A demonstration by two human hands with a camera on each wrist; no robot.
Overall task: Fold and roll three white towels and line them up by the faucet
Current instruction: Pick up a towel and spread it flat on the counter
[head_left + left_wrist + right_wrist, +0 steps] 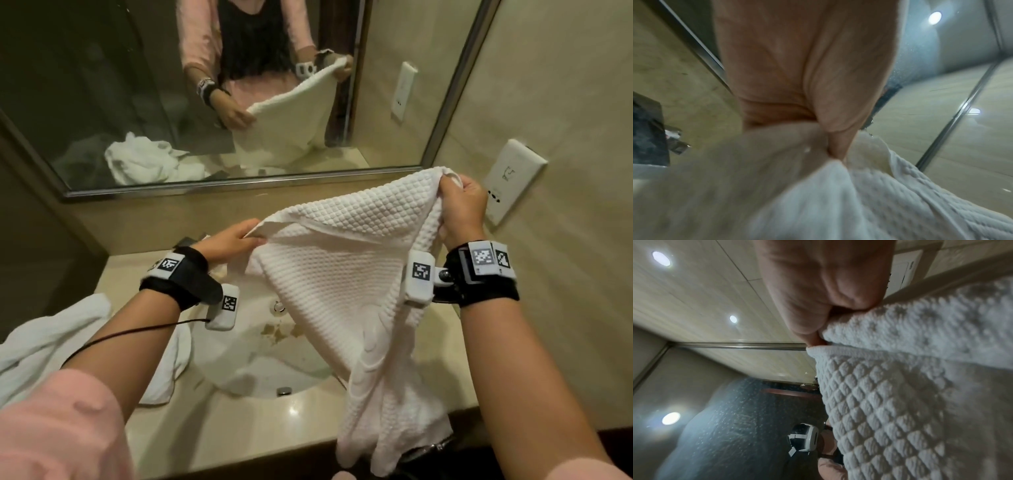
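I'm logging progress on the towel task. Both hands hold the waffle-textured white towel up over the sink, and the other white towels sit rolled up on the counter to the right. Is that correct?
Not quite. In the head view the left hand and right hand do hold the waffle-textured towel over the sink, but the other towels lie unrolled in a heap on the counter's left.

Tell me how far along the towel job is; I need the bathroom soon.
Done: nothing visible; no rolled towels show anywhere on the counter. In hand: the left hand and right hand each grip a corner of one towel, stretched open above the sink, not yet folded. Left: that towel, plus the heap of white towels crumpled on the counter's left. The faucet is hidden.
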